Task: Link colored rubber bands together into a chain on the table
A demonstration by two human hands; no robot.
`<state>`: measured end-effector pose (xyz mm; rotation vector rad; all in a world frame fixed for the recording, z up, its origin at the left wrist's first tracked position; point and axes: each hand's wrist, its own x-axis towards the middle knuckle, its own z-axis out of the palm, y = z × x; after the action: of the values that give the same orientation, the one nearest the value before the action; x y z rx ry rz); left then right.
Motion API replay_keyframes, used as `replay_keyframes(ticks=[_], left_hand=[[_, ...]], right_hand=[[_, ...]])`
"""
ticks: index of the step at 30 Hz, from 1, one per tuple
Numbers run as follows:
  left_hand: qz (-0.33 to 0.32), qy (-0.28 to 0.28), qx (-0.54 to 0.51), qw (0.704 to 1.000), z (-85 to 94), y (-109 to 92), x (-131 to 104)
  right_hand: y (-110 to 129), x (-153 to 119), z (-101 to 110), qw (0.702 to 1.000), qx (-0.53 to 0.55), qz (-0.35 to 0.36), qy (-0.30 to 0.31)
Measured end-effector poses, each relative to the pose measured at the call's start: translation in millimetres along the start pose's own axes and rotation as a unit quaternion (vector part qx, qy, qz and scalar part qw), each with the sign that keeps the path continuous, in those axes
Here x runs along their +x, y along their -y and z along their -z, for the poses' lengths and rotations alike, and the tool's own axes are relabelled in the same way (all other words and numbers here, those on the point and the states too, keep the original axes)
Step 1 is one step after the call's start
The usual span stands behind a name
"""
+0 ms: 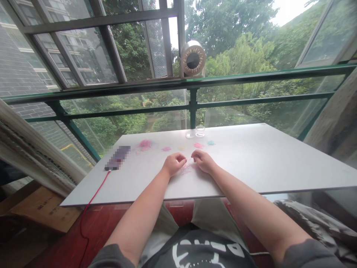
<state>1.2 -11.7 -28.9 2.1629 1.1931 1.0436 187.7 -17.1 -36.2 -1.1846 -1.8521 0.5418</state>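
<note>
Loose pink strands (186,169) lay on the bench (259,158) between the two hands, a little toward the near edge from the fingertips; they lay at slants, no single long axis clear. Left hand (176,163) just to their left, seemingly the nearer; right hand (202,160) to their right, set slightly farther toward the far edge. Left thumb and finger curled into a near-closed ring; right fingers bent inward, tips facing the left hand. Whether either gripped a strand, could not tell. Beyond the hands, toward the far edge, a row of small heaps: large pink (145,144) nearest the far left corner, then purple (166,149), faint yellow (182,147), red-pink (198,145), teal (211,143). Clear round containers (200,131) stood by the far edge; a blurred-out device (118,158), red cable (96,192) attached, lay along the left edge.
</note>
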Motion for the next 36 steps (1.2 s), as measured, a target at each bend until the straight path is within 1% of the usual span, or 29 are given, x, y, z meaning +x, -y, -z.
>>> replay_keyframes(ticks=[2, 8, 13, 18, 25, 36], left_hand=[[-0.001, -0.001, 0.002, 1.000, -0.1, 0.1, 0.3], [-0.002, -0.006, -0.001, 1.000, 0.1, -2.3, -0.2], [-0.001, -0.004, -0.001, 1.000, 0.9, -4.4, -0.2], [-0.009, 0.001, -0.002, 1.000, 0.0, -2.2, 0.3], [-0.011, -0.004, 0.009, 1.000, -0.1, -1.7, -0.1], [-0.011, 0.002, 0.000, 1.000, -0.7, -1.1, 0.9]], right_hand=[[3.1, -0.8, 0.5, 1.000, -0.007, 0.005, 0.002], [10.2, -4.1, 2.9, 0.999, -0.008, 0.028, 0.038], [8.8, -3.7, 1.2, 0.999, -0.013, 0.035, 0.031], [8.5, -2.5, 0.1, 0.999, -0.019, 0.045, 0.024], [9.2, -2.1, 0.0, 0.997, -0.029, 0.066, 0.013], [8.0, -2.8, -0.9, 0.997, -0.037, 0.073, 0.007]])
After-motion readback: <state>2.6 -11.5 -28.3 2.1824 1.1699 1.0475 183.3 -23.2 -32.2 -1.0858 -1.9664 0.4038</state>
